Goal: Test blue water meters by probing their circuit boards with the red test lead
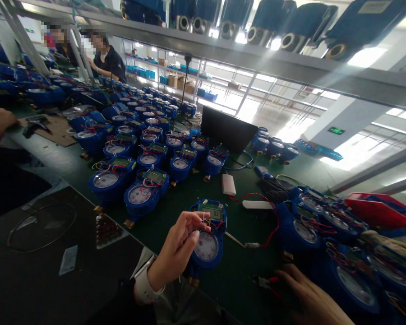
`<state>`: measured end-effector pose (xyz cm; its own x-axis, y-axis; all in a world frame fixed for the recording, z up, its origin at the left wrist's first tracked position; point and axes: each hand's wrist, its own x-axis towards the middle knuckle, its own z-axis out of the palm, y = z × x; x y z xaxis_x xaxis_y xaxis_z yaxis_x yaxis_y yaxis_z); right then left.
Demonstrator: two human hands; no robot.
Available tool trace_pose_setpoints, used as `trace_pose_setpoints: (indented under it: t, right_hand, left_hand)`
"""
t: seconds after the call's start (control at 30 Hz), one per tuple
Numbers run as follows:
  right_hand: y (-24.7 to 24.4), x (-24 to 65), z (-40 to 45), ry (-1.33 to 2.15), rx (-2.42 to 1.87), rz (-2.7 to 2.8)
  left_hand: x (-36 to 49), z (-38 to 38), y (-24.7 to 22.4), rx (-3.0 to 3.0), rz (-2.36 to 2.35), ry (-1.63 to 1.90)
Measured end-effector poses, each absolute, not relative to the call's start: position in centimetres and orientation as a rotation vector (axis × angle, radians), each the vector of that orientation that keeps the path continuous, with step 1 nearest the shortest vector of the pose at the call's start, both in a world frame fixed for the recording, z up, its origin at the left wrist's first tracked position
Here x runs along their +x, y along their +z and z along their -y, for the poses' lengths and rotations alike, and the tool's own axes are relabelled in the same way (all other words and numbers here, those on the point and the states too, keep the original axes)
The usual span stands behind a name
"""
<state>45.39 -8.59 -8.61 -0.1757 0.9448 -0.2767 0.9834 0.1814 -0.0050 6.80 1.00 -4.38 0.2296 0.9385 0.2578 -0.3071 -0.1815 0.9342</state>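
The open blue meter [208, 247] is laid on the green table [237, 271], with its lit display [211, 212] and loose wires [208, 224] exposed. The meter is reached over by the left hand [177, 246], on whose wrist a white watch [146, 283] is worn; its index fingertip and thumb tip are held apart, near the wires. Whether a wire is gripped cannot be told. To the right of the meter, red-handled cutters [265, 282] are seen just beside the right hand [306, 293], which is blurred; whether they are gripped cannot be told.

Beyond the meter, 1 white box [228, 184] is joined to a red cable [276, 225], and 1 black screen [228, 128] is stood farther back. Left of the meter, many similar meters [142, 195] are lined up.
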Motion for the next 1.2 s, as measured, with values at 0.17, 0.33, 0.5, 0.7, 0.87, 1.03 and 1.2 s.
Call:
trace_pose_setpoints:
  t: [0.17,0.33,0.5,0.7,0.87,1.03,1.2]
  right_hand:
    - [-5.2,42.0,7.4,-0.237,1.780,-2.643]
    - [0.9,33.7,3.6,-0.296,1.808,-2.850]
    - [2.7,29.6,0.4,-0.124,1.688,-2.851]
    - [2.7,28.6,-0.5,-0.100,1.681,-2.721]
    - [2.9,28.1,-0.6,-0.093,1.689,-2.709]
    - [2.8,28.0,-0.6,-0.094,1.712,-2.676]
    - [2.9,28.6,0.6,-0.251,1.764,-2.581]
  left_hand:
    - [6.8,-0.2,-4.9,1.264,-0.604,1.272]
    - [6.4,0.2,-5.8,1.368,-0.644,1.209]
    - [6.1,-0.1,-5.8,1.403,-0.626,1.197]
    - [6.1,-0.1,-5.4,1.448,-0.667,1.179]
    - [5.9,-0.3,-5.3,1.494,-0.677,1.135]
    - [6.1,-0.5,-5.4,1.489,-0.677,1.138]
    - [5.9,-0.2,-5.3,1.479,-0.685,1.187]
